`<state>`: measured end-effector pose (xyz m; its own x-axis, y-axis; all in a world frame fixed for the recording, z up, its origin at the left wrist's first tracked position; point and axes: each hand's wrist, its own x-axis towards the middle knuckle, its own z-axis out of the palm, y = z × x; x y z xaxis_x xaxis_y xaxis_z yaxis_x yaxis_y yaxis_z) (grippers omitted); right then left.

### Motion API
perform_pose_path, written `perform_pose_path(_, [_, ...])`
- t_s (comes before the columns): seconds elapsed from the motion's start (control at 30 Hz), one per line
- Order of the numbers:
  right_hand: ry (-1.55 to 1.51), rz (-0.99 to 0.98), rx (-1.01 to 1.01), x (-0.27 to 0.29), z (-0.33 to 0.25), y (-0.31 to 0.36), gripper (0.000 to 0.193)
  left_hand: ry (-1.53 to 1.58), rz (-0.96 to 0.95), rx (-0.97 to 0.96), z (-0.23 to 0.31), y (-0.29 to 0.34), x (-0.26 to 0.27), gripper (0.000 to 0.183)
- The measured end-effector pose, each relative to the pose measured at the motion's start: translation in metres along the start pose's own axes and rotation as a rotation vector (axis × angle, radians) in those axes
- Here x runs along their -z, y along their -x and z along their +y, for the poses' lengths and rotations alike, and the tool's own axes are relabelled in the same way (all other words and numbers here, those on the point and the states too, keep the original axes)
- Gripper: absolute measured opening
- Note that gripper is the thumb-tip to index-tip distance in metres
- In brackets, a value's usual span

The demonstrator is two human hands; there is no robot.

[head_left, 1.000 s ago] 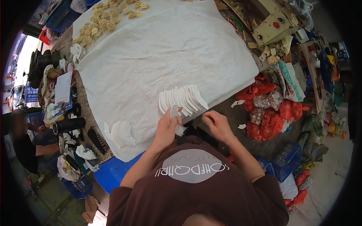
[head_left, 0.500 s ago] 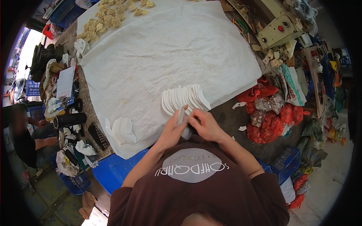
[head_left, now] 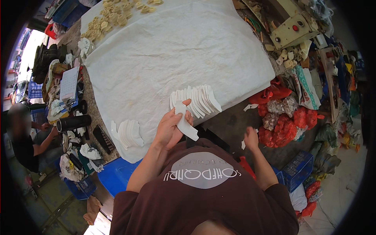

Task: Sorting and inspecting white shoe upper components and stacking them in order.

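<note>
My left hand (head_left: 167, 127) is closed on a curved white strip (head_left: 187, 127), pinched with the thumb on top and held over the table's front edge. Just beyond it, a row of similar curved white strips (head_left: 197, 100) lies side by side on the white cloth (head_left: 172, 58). A smaller stack of white strips (head_left: 128, 134) rests on the cloth to the left. Out to the right, past the table edge, is my right hand (head_left: 250, 139), with its fingers small and blurred. A white scrap (head_left: 243, 145) shows beside its fingertips; contact cannot be made out.
Many cream-coloured small parts (head_left: 111, 17) lie at the far left of the table. Red plastic bags (head_left: 282, 131) and a blue crate (head_left: 297, 170) are at the right. A machine box with a red button (head_left: 294, 28) stands far right. Another person (head_left: 23, 137) is at the far left.
My right hand has left the left hand and swung out to the right, beyond the table edge. My left hand has moved slightly left, and the white strip is now turned face up.
</note>
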<state>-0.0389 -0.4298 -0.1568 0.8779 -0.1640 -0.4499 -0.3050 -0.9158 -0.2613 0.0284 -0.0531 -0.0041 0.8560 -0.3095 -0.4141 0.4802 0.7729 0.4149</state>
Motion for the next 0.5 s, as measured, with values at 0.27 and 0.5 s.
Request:
perform_pose_path(0.27, [-1.084,-0.395,0.361,0.066,-0.204,0.014,0.026,0.000,-0.029,-0.067,-0.005,-0.002,-0.001,0.042])
perform_pose_path(0.5, [-0.802,-0.113,0.959,0.079,-0.251,0.032,0.031,0.185,0.035,-0.065,-0.016,0.001,0.011,0.041])
